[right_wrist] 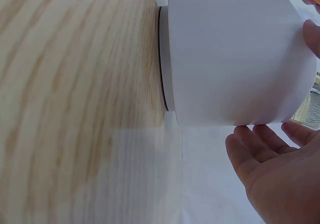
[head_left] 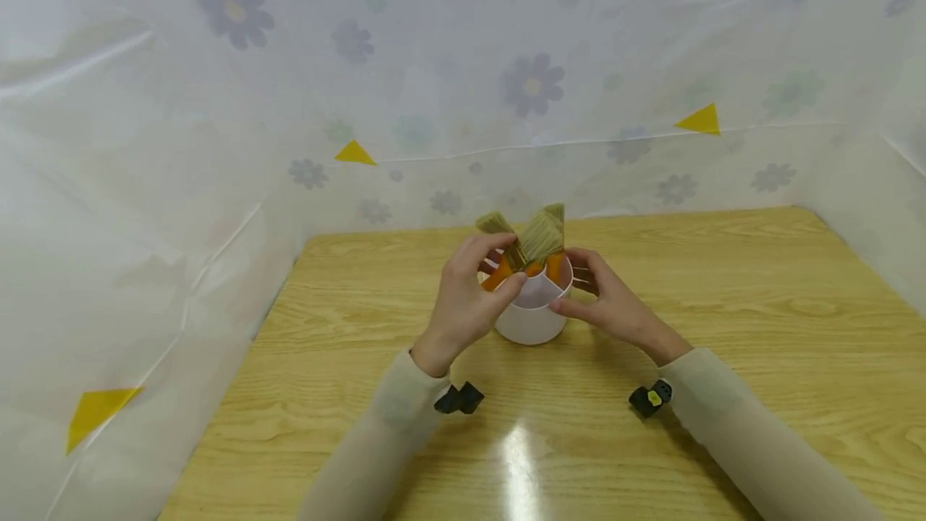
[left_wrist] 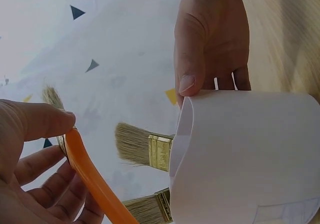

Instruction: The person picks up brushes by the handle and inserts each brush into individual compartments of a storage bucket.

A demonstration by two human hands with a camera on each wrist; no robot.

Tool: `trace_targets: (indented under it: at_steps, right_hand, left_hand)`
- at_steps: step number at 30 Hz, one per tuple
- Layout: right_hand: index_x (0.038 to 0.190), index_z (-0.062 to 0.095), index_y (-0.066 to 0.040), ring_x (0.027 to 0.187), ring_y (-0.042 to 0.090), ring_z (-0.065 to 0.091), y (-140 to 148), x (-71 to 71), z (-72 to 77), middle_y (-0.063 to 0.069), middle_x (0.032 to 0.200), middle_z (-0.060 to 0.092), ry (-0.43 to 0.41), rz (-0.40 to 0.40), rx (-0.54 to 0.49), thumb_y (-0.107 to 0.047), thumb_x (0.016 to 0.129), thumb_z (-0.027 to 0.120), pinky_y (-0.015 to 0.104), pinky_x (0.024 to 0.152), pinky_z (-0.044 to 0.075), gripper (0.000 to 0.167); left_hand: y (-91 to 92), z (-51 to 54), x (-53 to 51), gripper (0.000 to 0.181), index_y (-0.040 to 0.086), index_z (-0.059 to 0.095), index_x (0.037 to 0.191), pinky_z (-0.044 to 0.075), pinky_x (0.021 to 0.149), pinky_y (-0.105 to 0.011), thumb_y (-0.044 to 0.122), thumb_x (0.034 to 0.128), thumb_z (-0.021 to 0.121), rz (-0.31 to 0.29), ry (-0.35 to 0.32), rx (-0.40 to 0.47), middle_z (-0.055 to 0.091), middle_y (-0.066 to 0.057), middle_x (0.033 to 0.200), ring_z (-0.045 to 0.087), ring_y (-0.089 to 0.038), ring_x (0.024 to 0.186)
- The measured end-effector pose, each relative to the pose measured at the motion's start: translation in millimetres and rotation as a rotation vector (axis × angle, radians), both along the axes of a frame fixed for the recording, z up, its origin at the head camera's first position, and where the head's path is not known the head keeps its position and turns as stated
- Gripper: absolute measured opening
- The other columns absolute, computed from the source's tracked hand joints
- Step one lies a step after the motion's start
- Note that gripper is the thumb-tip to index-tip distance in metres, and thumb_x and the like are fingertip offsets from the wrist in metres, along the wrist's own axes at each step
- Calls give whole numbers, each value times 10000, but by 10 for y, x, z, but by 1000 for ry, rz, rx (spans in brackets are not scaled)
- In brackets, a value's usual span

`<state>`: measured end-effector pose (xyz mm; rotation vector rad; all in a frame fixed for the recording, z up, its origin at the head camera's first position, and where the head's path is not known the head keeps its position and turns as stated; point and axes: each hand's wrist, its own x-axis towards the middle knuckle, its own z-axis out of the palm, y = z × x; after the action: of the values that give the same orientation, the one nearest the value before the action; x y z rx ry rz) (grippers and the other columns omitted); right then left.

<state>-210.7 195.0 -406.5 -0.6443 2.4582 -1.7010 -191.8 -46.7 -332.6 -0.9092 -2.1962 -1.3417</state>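
Note:
My left hand (head_left: 463,288) pinches a paintbrush (left_wrist: 90,174) with an orange handle between thumb and fingers, near its metal band. The brush leans over the top of a white cup-shaped holder (head_left: 531,324), pale bristles up and to the right; its handle's lower end is hidden. My right hand (head_left: 608,304) grips the holder's right side, thumb at the near rim and fingers behind. A divider (head_left: 555,284) shows inside the holder. Two more paintbrushes stand in it, one with bristles (head_left: 494,222) at the back left, the other's bristles (left_wrist: 132,144) at the right.
The holder stands on a wood-grain table (head_left: 347,416). Behind the table hangs a pale flowered sheet (head_left: 434,63), and another plain white stretch (head_left: 181,207) lines the left side. Small dark wrist devices (head_left: 459,399) sit at both cuffs.

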Motion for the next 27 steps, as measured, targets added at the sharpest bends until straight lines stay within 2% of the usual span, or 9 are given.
trace_targets:
  at_steps: [15, 27]
  right_hand:
    - [1498, 215, -158, 1350, 345, 314, -6, 5, 15, 88, 1494, 280, -6, 6, 0, -265, 877, 705, 588, 1062, 264, 799]
    - [1496, 217, -147, 1347, 344, 324, -10, 4, 31, 99, 1490, 291, 5, 1, 1, -265, 873, 709, 581, 1064, 269, 802]
  left_hand:
    - [69, 37, 7, 425, 77, 598, 1244, 518, 749, -299, 102, 840, 726, -13, -13, 83, 590, -61, 1122, 567, -175, 886]
    - [85, 48, -17, 424, 60, 590, 1244, 528, 730, -321, 123, 849, 729, -17, 12, 160, 595, -78, 1102, 578, -199, 904]
